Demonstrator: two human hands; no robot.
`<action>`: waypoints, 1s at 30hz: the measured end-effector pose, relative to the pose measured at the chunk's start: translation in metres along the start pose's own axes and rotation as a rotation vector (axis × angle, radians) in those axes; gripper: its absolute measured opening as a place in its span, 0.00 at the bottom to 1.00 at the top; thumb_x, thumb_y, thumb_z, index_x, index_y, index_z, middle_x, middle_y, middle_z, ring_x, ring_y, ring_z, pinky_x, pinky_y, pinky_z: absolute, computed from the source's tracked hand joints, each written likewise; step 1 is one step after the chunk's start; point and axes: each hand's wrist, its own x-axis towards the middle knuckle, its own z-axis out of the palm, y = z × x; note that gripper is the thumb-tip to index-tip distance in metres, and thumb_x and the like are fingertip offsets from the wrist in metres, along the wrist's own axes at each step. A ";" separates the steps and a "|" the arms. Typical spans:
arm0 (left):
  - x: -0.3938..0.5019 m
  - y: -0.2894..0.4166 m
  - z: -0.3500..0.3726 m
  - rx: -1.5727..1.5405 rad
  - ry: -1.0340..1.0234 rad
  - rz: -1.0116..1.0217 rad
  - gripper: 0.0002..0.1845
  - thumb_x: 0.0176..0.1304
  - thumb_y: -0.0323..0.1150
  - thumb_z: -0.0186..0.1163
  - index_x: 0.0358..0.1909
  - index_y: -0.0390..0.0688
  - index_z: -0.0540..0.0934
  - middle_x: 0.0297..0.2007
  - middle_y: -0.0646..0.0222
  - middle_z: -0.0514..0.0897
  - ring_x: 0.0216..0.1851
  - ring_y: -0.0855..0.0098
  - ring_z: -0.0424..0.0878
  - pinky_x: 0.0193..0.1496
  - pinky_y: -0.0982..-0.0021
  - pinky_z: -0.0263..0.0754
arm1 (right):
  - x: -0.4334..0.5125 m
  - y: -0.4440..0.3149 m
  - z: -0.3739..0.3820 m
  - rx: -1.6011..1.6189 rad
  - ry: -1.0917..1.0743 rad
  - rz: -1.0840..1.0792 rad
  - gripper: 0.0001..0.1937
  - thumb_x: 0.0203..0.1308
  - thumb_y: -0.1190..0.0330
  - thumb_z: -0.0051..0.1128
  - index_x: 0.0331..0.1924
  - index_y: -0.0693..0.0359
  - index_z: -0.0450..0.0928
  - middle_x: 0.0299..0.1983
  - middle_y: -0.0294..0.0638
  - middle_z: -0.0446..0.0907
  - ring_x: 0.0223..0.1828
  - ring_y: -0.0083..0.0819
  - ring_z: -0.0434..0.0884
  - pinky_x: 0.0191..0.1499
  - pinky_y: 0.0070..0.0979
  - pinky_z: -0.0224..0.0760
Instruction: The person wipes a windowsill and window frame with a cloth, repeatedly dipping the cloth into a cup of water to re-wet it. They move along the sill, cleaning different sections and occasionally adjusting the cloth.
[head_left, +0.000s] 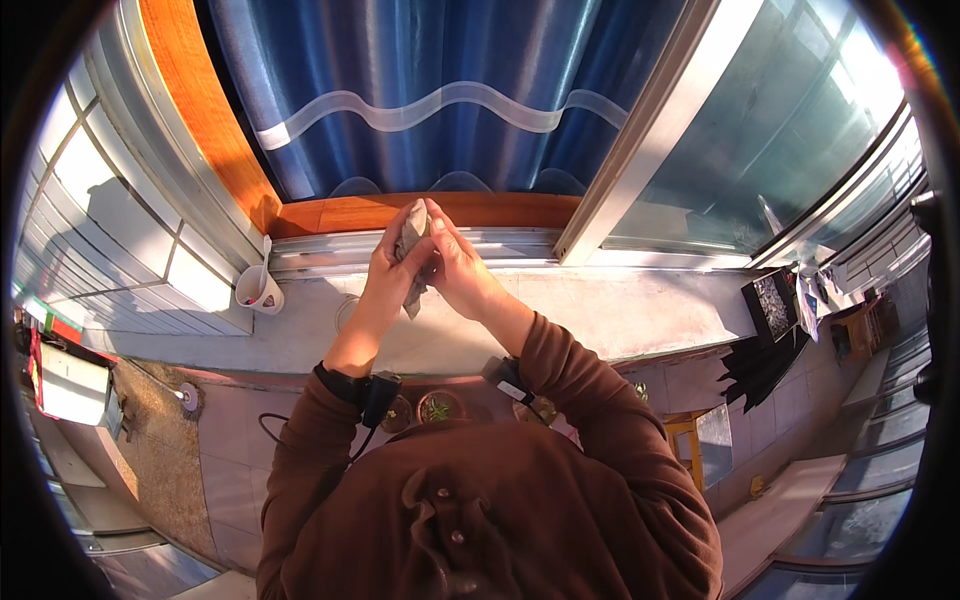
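Note:
My left hand (396, 259) and my right hand (459, 266) meet above a white window sill (555, 300). Between them they grip a crumpled greyish cloth (411, 232), one end of it up between the fingertips and the other hanging below the palms. Part of the cloth is hidden by the fingers. To the left on the sill, a white cup (260, 291) holds a toothbrush (266, 255). Just beyond my hands runs the metal track of a sliding window (330, 251).
A blue curtain (450, 60) hangs behind an orange-brown wooden frame (337, 214). A black tray of pebbles (771, 306) stands on the sill's right end, near a black umbrella (757, 367). Potted plants (439, 407) stand below the sill. A yellow stool (686, 446) is at right.

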 end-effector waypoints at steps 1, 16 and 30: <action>0.007 -0.008 -0.001 -0.273 0.079 -0.121 0.21 0.67 0.31 0.57 0.60 0.38 0.70 0.53 0.62 0.78 0.52 0.69 0.78 0.55 0.68 0.74 | -0.005 -0.005 0.001 -0.047 -0.028 -0.008 0.33 0.71 0.48 0.39 0.74 0.47 0.42 0.68 0.49 0.56 0.63 0.39 0.67 0.58 0.35 0.69; 0.173 0.102 0.168 -0.555 -0.229 0.287 0.21 0.65 0.31 0.60 0.57 0.36 0.69 0.44 0.63 0.81 0.45 0.71 0.82 0.46 0.69 0.81 | -0.138 -0.082 -0.217 -1.945 1.091 -0.396 0.24 0.58 0.69 0.55 0.60 0.59 0.67 0.58 0.50 0.70 0.63 0.51 0.62 0.65 0.43 0.56; 0.325 0.471 0.373 -0.393 -0.454 1.063 0.12 0.70 0.37 0.44 0.32 0.42 0.72 0.22 0.62 0.79 0.15 0.67 0.76 0.12 0.64 0.70 | -0.176 -0.027 -0.227 -1.927 1.104 0.055 0.21 0.59 0.60 0.48 0.57 0.52 0.69 0.62 0.40 0.67 0.66 0.46 0.61 0.61 0.50 0.56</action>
